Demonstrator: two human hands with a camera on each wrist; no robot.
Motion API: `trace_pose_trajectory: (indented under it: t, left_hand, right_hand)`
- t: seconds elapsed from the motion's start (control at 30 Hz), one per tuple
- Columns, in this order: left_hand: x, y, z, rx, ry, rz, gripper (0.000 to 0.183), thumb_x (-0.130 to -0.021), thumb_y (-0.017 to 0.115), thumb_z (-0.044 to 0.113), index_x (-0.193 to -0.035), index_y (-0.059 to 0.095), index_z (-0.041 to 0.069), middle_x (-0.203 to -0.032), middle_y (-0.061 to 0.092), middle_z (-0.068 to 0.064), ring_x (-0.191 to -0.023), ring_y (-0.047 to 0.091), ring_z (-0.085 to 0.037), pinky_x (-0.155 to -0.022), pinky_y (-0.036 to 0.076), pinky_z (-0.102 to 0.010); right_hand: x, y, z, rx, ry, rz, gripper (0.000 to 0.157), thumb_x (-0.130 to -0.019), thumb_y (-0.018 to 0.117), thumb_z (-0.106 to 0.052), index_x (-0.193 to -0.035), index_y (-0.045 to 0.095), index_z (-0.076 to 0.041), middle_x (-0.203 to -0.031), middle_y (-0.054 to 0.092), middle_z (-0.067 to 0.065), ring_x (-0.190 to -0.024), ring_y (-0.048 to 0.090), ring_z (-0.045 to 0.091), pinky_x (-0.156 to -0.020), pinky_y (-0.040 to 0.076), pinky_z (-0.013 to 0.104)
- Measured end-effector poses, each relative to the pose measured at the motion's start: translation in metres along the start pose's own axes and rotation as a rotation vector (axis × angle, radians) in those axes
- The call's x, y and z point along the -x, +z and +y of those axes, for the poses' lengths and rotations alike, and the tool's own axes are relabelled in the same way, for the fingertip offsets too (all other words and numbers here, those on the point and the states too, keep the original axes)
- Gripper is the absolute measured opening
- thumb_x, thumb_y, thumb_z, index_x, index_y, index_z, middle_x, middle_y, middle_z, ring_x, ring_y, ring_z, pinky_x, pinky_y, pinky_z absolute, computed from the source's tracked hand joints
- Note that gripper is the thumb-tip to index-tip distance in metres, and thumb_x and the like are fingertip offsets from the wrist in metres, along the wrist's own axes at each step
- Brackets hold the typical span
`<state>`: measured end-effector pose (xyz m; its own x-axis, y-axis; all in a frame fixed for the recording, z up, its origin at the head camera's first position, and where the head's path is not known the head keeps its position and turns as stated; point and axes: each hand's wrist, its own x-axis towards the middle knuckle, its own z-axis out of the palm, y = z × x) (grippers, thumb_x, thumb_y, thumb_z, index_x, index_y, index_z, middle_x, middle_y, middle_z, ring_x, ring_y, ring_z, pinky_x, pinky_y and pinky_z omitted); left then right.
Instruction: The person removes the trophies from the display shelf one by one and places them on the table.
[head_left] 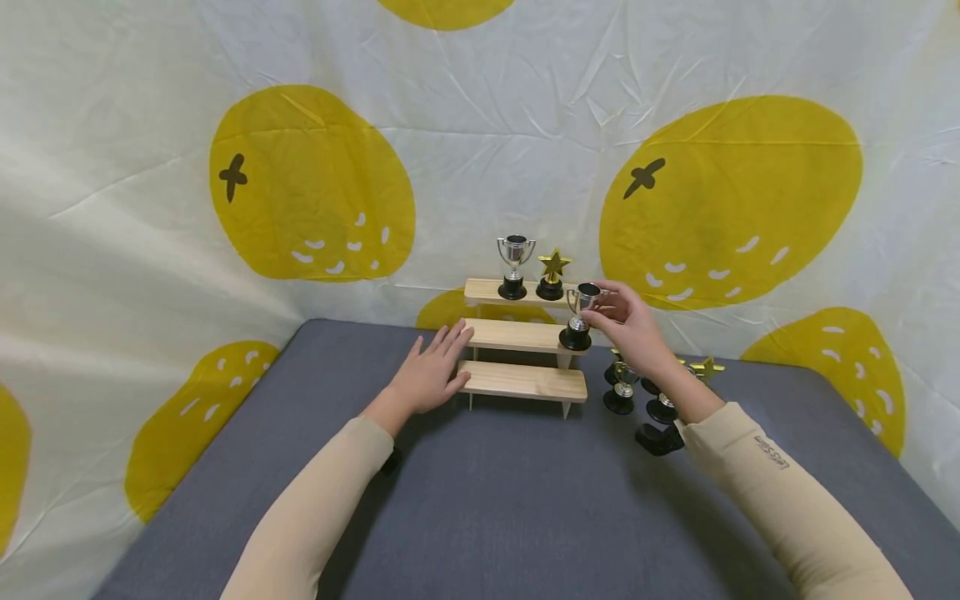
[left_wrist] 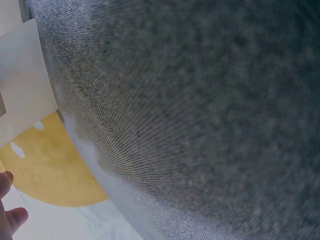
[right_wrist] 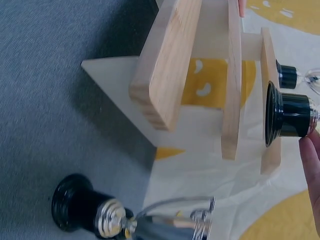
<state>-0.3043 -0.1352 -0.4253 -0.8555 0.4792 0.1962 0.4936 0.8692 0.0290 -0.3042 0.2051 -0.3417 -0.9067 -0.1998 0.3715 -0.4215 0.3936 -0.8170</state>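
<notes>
A three-tier wooden display stand stands at the back of the table. My right hand pinches a small silver trophy cup upright by the stand's right end. In the right wrist view, the black base of that cup is off the middle board, with a gap between. On the top tier are another silver trophy cup and a gold star trophy. My left hand, fingers extended, touches the stand's left end. Only fingertips of it show in the left wrist view.
Several trophies stand on the table right of the stand, among them a silver cup and a gold star, partly behind my right forearm. A black object lies before them. A patterned white cloth hangs behind the grey table.
</notes>
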Motion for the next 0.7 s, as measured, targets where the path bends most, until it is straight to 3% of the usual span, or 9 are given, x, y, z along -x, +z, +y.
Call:
trace_pose_trajectory:
  t: [0.2, 0.7]
  left_hand:
    - [-0.001, -0.001, 0.001, 0.015, -0.009, -0.015, 0.075, -0.108, 0.047, 0.045, -0.167, 0.01, 0.015, -0.172, 0.003, -0.005, -0.155, 0.019, -0.033, -0.118, 0.019, -0.065]
    - [0.0, -0.004, 0.002, 0.027, -0.007, -0.014, 0.075, -0.109, 0.048, 0.045, -0.167, 0.011, 0.016, -0.172, 0.004, -0.006, -0.154, 0.02, -0.033, -0.118, 0.019, -0.065]
  right_hand:
    - [0.008, -0.015, 0.003, 0.015, -0.001, 0.009, 0.06, -0.102, 0.067, -0.018, -0.154, 0.04, -0.001, -0.124, 0.061, 0.023, -0.097, 0.062, -0.001, -0.081, 0.052, 0.016]
    - [0.026, -0.043, 0.007, 0.111, -0.04, 0.04, 0.057, -0.101, 0.068, -0.009, -0.151, 0.043, 0.001, -0.12, 0.064, 0.025, -0.095, 0.058, -0.01, -0.077, 0.049, 0.011]
